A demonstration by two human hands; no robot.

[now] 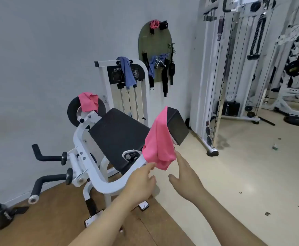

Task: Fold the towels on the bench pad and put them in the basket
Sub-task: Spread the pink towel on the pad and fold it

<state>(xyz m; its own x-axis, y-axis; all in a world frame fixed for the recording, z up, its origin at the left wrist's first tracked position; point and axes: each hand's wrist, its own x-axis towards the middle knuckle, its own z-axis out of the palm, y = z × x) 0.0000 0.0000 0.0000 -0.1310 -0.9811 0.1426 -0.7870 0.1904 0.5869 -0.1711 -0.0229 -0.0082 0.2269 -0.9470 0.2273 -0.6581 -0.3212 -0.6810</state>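
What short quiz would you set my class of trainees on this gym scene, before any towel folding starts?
1. True or false: the right hand holds a blue towel.
2. The near pink towel hangs over: A the arm pad, B a basket, C a chair.
3. What colour is the hanging towel draped over the weight-stack frame?
Key: 1 false, it is open and holds nothing; 2 A; 3 blue.
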